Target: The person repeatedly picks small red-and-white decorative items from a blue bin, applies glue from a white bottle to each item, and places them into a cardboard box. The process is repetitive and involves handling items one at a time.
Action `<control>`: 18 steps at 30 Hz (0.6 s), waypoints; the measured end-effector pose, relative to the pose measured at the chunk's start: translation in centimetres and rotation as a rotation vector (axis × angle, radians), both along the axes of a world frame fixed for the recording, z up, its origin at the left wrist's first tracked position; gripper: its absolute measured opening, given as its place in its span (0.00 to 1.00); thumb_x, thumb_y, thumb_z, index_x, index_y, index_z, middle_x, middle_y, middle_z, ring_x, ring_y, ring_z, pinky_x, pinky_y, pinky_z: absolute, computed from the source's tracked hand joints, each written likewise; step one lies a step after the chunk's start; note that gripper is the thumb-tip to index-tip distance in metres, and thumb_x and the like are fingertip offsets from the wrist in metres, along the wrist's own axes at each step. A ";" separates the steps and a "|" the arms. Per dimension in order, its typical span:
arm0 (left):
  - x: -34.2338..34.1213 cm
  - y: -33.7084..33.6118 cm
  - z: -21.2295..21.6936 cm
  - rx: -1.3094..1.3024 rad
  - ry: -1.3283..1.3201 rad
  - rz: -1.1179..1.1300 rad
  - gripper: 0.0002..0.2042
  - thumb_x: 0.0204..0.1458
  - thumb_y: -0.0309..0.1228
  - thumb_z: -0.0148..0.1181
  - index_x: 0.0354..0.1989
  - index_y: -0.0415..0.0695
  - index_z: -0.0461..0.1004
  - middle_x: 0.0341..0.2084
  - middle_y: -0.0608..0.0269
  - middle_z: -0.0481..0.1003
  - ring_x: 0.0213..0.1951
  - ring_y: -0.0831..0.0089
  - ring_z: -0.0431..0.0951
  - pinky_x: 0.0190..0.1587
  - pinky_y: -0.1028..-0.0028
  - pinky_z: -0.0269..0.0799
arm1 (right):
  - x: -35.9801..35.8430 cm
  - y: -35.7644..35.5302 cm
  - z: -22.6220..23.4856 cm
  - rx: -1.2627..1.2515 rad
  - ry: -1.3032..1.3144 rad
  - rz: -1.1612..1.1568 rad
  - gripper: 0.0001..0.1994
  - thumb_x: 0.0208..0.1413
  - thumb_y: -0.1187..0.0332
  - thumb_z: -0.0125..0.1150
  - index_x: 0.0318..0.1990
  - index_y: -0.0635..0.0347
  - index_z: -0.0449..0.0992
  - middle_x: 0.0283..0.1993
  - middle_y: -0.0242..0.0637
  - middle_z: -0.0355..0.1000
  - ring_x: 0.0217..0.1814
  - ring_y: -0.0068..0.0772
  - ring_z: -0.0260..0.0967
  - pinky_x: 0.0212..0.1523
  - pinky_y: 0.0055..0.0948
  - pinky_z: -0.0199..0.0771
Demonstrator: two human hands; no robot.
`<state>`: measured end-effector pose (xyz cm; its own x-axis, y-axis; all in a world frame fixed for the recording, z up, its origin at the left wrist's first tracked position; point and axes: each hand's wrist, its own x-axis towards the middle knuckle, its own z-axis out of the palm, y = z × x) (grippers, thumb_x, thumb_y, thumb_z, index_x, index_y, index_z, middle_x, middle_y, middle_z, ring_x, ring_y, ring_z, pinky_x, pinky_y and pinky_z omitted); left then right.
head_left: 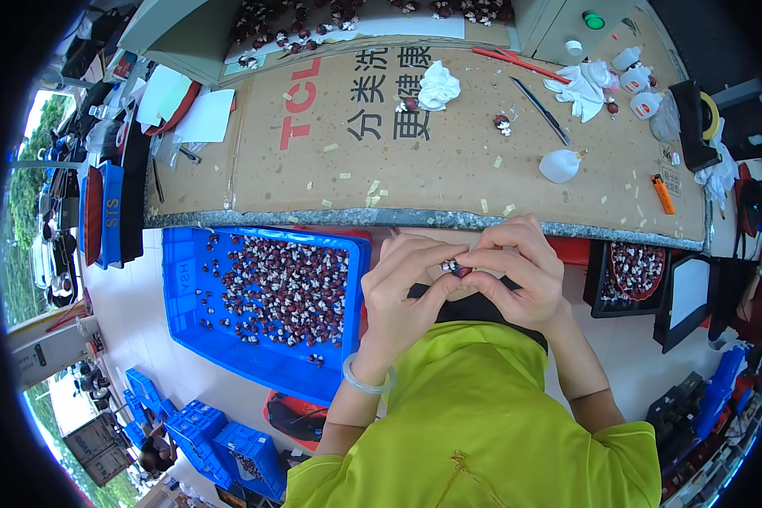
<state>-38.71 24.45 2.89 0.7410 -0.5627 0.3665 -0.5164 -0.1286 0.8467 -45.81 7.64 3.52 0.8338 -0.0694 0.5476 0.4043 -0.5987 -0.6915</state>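
Between my fingertips, in front of the bench's near edge, is a small dark red and white figurine (457, 267). My left hand (405, 284) pinches it from one side, thumb and fingers closed. From the other side my right hand (521, 269) grips it with curled fingers, which partly cover it. To the left of my hands a blue crate (182, 292) holds many similar red and white pieces. Single pieces, such as a small figurine (502, 124), lie on the cardboard-covered bench (296, 186).
On the bench are a crumpled white tissue (438, 85), a black pen (540, 110), a white squeeze bottle (560, 166) and an orange lighter (663, 195). More figurines fill a cabinet (347, 38) at the back and a red bowl (637, 269) at right. Blue crates (196, 427) stand lower left.
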 end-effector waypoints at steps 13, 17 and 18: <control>-0.7 0.1 -1.3 -0.483 1.014 -0.142 0.16 0.57 0.34 0.59 0.46 0.37 0.68 0.40 0.45 0.78 0.35 0.70 0.76 0.41 0.73 0.72 | -0.3 -0.4 -1.5 0.632 0.199 -0.055 0.12 0.55 0.70 0.60 0.45 0.66 0.76 0.41 0.35 0.68 0.37 0.23 0.61 0.39 0.21 0.60; -0.5 0.2 -1.3 -0.578 1.177 -0.209 0.17 0.57 0.38 0.58 0.46 0.38 0.67 0.40 0.44 0.78 0.34 0.67 0.76 0.40 0.73 0.71 | -0.3 -0.2 -1.9 0.663 0.210 -0.054 0.12 0.55 0.71 0.59 0.45 0.66 0.76 0.41 0.35 0.68 0.37 0.22 0.60 0.39 0.21 0.60; -0.5 0.1 -1.3 -0.602 1.200 -0.224 0.17 0.57 0.39 0.58 0.46 0.38 0.67 0.40 0.44 0.78 0.34 0.67 0.76 0.40 0.73 0.70 | -0.2 -0.1 -1.9 0.670 0.210 -0.049 0.12 0.55 0.71 0.59 0.45 0.66 0.76 0.41 0.35 0.68 0.38 0.22 0.60 0.39 0.21 0.60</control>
<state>-39.22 24.60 1.60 0.6895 -0.6949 -0.2042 0.6105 0.4057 0.6802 -46.04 7.53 1.59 0.9045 -0.3756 0.2018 0.2056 -0.0305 -0.9782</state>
